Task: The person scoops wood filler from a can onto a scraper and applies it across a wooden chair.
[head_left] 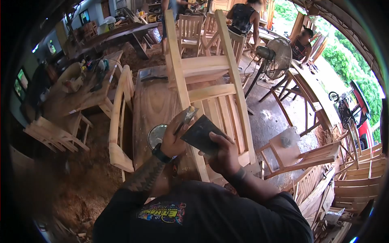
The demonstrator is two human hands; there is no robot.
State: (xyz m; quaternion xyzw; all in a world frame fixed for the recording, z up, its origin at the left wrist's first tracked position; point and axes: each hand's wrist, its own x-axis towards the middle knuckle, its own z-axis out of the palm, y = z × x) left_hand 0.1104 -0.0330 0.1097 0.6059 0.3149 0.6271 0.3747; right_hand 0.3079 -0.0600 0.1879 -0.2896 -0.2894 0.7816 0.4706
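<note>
A wooden chair (210,92) lies on the wooden table (152,99), its legs pointing away and its slats under my hands. My left hand (175,135) is closed round a small flat scraper (189,116) with some pale material on it. In my right hand (225,156) is a dark flat plate (204,135), gripped between thumb and fingers. The two tools are close together above the chair's left rail. Just left of my left hand, a round tin (156,136) sits on the table, partly hidden by that hand.
A curved wooden chair part (120,117) stands left of the table. A standing fan (275,56) is at the back right. Two people (243,18) (302,45) are beyond, another partly visible at the back. A chair (289,152) lies at the right.
</note>
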